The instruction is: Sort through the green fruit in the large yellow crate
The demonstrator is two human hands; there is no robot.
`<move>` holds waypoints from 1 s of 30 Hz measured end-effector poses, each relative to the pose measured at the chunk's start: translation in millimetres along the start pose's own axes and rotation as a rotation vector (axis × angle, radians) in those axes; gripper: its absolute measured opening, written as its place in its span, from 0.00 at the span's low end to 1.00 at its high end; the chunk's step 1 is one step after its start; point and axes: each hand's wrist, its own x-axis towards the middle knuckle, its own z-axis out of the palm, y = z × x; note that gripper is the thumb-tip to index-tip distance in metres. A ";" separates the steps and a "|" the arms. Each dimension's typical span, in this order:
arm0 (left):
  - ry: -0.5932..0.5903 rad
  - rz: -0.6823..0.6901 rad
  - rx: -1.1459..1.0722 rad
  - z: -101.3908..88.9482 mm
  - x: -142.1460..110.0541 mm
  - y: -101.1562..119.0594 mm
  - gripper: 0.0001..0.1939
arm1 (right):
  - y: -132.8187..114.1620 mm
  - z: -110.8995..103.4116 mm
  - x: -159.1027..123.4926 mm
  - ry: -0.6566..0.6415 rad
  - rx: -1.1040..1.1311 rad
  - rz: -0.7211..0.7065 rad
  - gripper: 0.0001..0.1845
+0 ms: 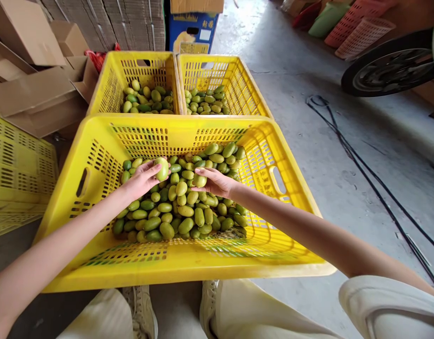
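Observation:
In front of me stands a large yellow perforated crate (pixel 188 273) with a heap of green oval fruits (pixel 181 212) on its bottom. My left hand (pixel 144 179) is closed around a pale green fruit (pixel 162 169), held above the left part of the heap. To the right of it, my right hand (pixel 217 182) grips another green fruit (pixel 199 180) between thumb and fingers, low over the pile. The kind of fruit is not certain; they look like small smooth green mangoes or jujubes.
Two more yellow crates, one at back left (pixel 107 84) and one at back right (pixel 252 89), hold similar fruits. Cardboard boxes (pixel 36 94) lie at left beside another yellow crate (pixel 19 174). Black cables (pixel 365 169) cross the floor at right, below a wheel (pixel 389 66).

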 end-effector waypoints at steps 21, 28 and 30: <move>0.081 -0.036 -0.185 12.6 4.4 4.3 0.06 | -0.9 13.0 1.0 -0.111 0.084 0.118 0.15; 0.078 0.012 -0.071 8.2 6.7 -2.5 0.12 | 0.4 22.8 -1.4 0.046 0.047 0.058 0.09; 0.071 0.002 -0.081 9.9 5.0 -2.4 0.19 | -1.3 23.8 -2.3 0.076 0.039 0.064 0.10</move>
